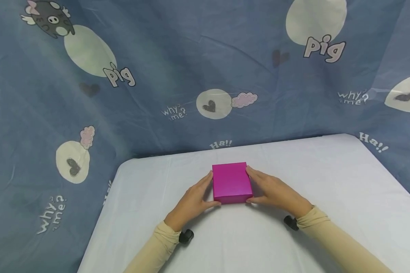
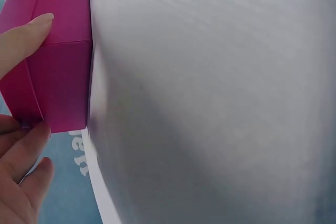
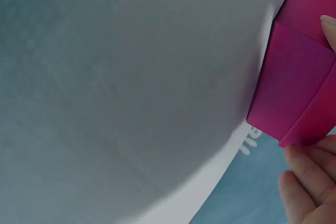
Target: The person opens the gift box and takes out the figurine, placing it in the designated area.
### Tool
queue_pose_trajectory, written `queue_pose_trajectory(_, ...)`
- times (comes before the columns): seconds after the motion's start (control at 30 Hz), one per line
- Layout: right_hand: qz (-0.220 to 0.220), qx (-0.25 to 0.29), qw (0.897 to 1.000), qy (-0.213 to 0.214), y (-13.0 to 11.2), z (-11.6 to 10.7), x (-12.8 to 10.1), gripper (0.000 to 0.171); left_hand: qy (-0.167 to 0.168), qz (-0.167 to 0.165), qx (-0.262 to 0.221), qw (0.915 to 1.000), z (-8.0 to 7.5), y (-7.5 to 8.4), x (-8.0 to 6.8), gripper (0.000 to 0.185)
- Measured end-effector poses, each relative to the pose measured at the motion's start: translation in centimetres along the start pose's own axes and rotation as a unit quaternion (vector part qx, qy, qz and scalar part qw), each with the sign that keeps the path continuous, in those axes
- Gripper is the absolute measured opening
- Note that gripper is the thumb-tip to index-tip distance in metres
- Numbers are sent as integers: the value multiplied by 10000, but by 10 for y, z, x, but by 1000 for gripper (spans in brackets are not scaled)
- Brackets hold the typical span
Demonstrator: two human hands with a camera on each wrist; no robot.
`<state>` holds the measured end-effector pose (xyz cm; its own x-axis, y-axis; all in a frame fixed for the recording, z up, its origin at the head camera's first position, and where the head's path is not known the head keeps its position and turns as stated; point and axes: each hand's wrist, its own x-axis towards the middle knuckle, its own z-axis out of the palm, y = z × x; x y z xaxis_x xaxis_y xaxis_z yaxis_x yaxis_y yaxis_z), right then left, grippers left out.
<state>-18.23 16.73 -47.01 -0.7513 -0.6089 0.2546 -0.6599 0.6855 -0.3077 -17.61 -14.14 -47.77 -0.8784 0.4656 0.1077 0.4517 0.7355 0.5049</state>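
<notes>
A bright magenta box (image 1: 231,180) with a square top sits on the white-covered table. My left hand (image 1: 193,199) grips its left side, thumb on the near face and fingertips at the far left corner. On the opposite side, my right hand (image 1: 271,189) grips the box the same way, its thumb at the near right corner. In the left wrist view, the thumb lies across the near face of the box (image 2: 60,85), beside a seam running along the side. The right wrist view shows fingertips at the far edge of the box (image 3: 294,80).
The white table (image 1: 150,189) ends in a back edge not far behind the box. Behind it hangs a blue printed cloth (image 1: 177,76) with pig lettering and pale ovals. A small black device sits under each wrist, by the beige sleeves (image 1: 338,239).
</notes>
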Motion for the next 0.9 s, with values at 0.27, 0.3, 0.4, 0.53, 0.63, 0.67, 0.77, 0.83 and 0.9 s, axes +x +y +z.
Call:
queue_pose_trajectory(0.27, 15, 30, 10000, 9, 0, 0, -1, 102, -28, -27, 11, 10000, -2, 1, 0, 108)
queue_pose_trajectory(0.3, 20, 29, 10000, 10, 0, 0, -1, 102, -29, -16, 23, 10000, -2, 2, 0, 108)
queue_pose_trajectory(0.4, 33, 48, 10000, 25, 0, -1, -1, 102, -33, -7, 51, 10000, -4, 3, 1, 108)
queue_pose_trajectory(0.53, 41, 56, 10000, 44, 0, -2, -1, 101, -23, 4, 23, 10000, -6, 5, 1, 107)
queue_pose_trajectory(0.63, 33, 64, 10000, 63, -1, -4, -1, 102, -57, -38, -35, 10000, -7, 5, 0, 107)
queue_pose_trajectory(0.67, 37, 72, 9999, 65, -1, -4, -1, 102, -79, -64, -53, 9999, -7, 5, 0, 108)
queue_pose_trajectory(0.77, 43, 91, 9999, 69, -1, -6, 0, 103, -124, -104, -72, 9998, -8, 5, 0, 108)
queue_pose_trajectory(0.83, 82, 105, 9999, 62, -1, -7, 1, 103, -133, -142, -76, 9998, -11, 6, 1, 108)
queue_pose_trajectory(0.9, 127, 162, 9998, 62, -2, -10, 2, 103, -149, -192, -116, 9996, -15, 8, 2, 108)
